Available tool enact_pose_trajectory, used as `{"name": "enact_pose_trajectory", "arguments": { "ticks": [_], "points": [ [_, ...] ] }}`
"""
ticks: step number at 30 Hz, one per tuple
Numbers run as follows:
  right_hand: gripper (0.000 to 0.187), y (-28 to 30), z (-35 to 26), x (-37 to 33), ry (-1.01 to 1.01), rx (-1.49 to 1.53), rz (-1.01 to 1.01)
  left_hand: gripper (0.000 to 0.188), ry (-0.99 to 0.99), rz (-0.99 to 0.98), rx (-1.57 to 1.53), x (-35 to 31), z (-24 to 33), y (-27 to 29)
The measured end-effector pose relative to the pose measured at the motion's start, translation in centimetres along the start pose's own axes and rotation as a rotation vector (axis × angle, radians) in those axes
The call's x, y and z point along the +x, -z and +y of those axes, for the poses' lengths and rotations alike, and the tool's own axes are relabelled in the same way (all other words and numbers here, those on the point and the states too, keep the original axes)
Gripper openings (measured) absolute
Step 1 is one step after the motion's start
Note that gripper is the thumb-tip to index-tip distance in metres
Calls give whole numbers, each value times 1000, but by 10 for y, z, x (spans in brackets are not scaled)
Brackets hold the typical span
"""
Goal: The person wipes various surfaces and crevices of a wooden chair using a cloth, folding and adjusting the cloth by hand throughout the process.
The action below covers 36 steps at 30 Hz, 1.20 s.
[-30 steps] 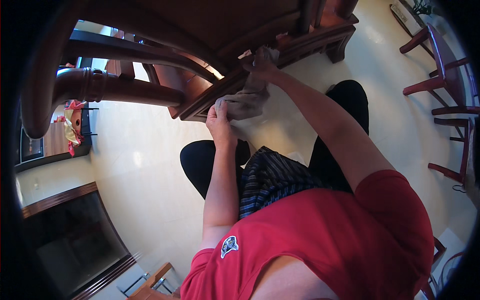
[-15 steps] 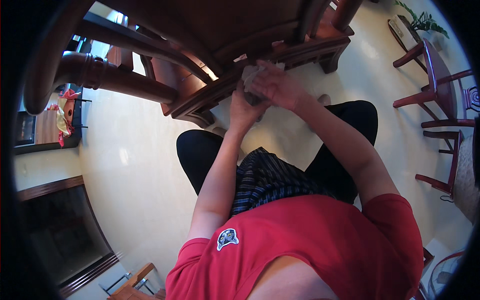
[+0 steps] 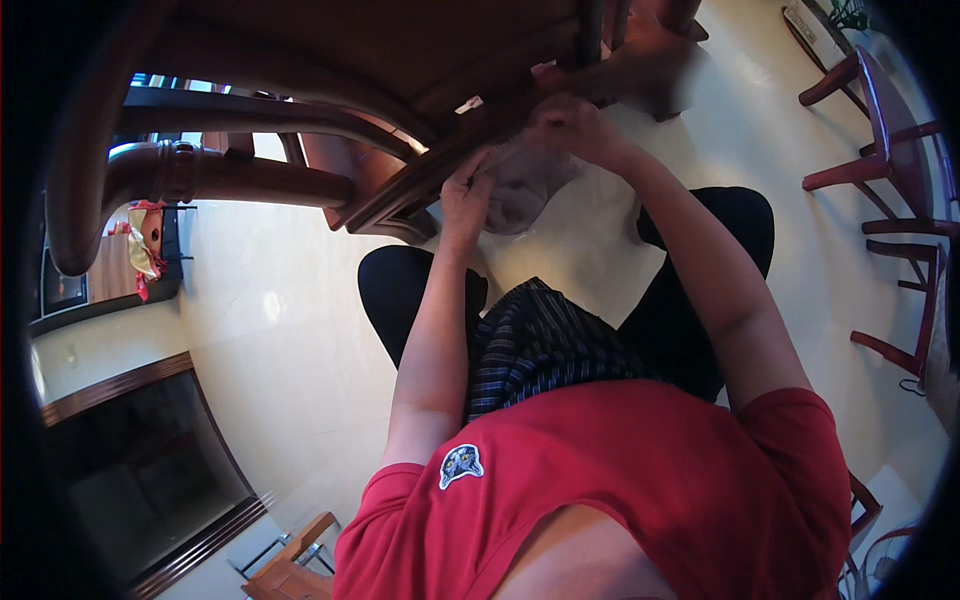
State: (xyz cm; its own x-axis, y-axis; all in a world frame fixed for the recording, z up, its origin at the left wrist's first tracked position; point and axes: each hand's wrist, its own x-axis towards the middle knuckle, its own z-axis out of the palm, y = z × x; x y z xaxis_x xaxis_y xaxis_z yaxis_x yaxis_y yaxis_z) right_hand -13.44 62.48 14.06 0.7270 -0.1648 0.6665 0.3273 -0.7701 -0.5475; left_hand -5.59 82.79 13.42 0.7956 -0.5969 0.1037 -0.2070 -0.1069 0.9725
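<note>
A thin, see-through plastic bag (image 3: 522, 190) hangs between my two hands, low beside the dark wooden chair (image 3: 390, 185). The fingers of my left hand (image 3: 466, 203) are closed on its left edge. Higher up, my right hand (image 3: 582, 130) is curled into a pinch at the bag's right upper edge, and its fingertips are a little blurred. The bag is spread wide and sags toward the floor. Something pale shows through it, too faint to make out. Both hands are close to the chair's lower rail.
My knees stand apart on the pale tiled floor (image 3: 300, 340). At the right are dark red wooden chairs (image 3: 890, 150) and a potted plant (image 3: 848, 14). On the left a low cabinet (image 3: 110, 270) bears a red and gold ornament (image 3: 147, 245). A wooden stool (image 3: 295, 570) stands at the lower left.
The bag was bunched up between my hands and is now spread out, hanging lower. My right hand has moved up and to the right, and my left hand slightly to the left.
</note>
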Motion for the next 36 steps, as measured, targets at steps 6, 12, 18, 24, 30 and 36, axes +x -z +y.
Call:
{"name": "enact_pose_trajectory", "arguments": {
  "ticks": [6, 12, 18, 24, 30, 36],
  "points": [
    [29, 2, -15, 5, -757, 679, -360, 24, 135, 7, -92, 3, 7, 13],
    [23, 2, 16, -3, -670, 357, -660, 24, 188, 81, -169, 8, 5, 13],
    [31, 2, 39, -13, -702, 478, -551, 26, 155, 144, 71, 19, -1, 8],
    [21, -4, 78, -6, -695, 646, -170, 26, 212, 76, 94, 51, -42, -7],
    [18, -17, 107, 27, -713, 224, -98, 27, 330, 97, -240, 82, -67, -36],
    [34, -35, 85, 60, -1230, -279, -58, 35, 292, 132, -74, 108, -91, -35]
  ]
}}
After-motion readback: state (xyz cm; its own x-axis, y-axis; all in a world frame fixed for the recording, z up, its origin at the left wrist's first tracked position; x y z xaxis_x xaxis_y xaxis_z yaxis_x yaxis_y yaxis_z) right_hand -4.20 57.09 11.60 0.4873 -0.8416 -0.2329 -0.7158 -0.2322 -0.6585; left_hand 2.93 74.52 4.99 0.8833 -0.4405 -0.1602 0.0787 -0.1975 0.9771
